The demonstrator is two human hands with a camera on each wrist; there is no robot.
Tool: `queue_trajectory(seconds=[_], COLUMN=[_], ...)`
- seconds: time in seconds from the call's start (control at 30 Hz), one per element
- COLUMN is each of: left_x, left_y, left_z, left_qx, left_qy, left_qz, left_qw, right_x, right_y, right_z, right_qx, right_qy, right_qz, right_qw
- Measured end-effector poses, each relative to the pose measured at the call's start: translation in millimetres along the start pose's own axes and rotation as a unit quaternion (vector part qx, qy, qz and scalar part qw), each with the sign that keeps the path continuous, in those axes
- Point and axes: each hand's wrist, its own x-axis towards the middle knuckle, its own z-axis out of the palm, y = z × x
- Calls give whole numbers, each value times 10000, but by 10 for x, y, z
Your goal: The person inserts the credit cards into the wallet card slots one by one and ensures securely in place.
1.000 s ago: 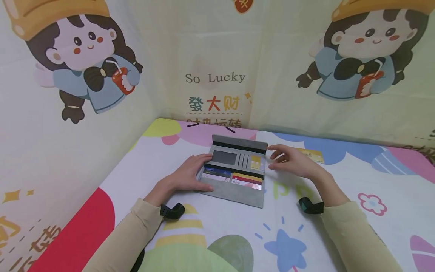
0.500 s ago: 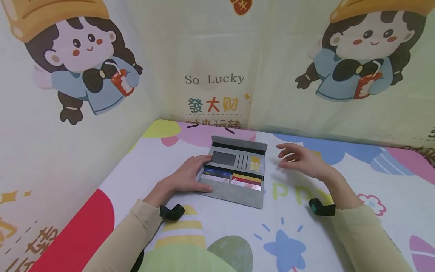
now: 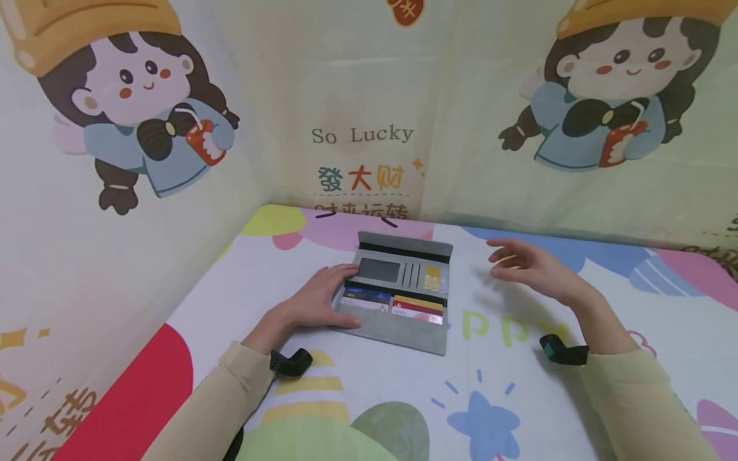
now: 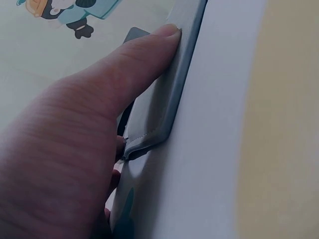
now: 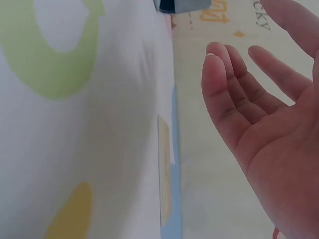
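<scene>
A grey wallet (image 3: 398,333) lies unfolded on the table. Its upper panel has a dark window (image 3: 378,270), narrow slots and a yellow card (image 3: 432,277) at the right. Lower pockets hold a blue card (image 3: 368,294) and a red-and-white card (image 3: 418,308), among others. My left hand (image 3: 314,301) rests on the wallet's left edge, index finger on the upper panel, thumb (image 4: 149,55) pressing the lower front. Right of the wallet, apart from it, my right hand (image 3: 533,272) hovers with loosely bent fingers and nothing in them.
A flat yellowish card (image 5: 165,172) lies on the table beyond my right hand in the right wrist view; that hand hides it in the head view. The patterned tablecloth (image 3: 403,378) meets printed cloth walls (image 3: 478,192) at the back and left.
My right hand has moved from beside the wallet's right edge further right, covering the loose yellowish card in the head view. The left hand and the wallet have stayed in place.
</scene>
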Motion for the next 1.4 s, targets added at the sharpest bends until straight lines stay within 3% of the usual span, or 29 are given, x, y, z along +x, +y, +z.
queue_trajectory(seconds=[0.33,0.63,1.03,1.4], left_x=[-2,13,4,18], left_y=[10,10,-9,-14], left_z=[-9,0,4,7], left_qx=[-49,-46,-54,-67], left_qy=[29,53,106,110], left_qz=[47,83,89,154], left_qw=[10000,9999,9999,9998], right_x=[-55,-106,-154,-213], right_y=[139,307,546,669], right_z=[-140,-184,-356,-408], right_qx=[244,104,-300,-623], right_qy=[335,587,590,491], right_qz=[-6,14,704,988], right_qw=[9991,9982,9953,9919])
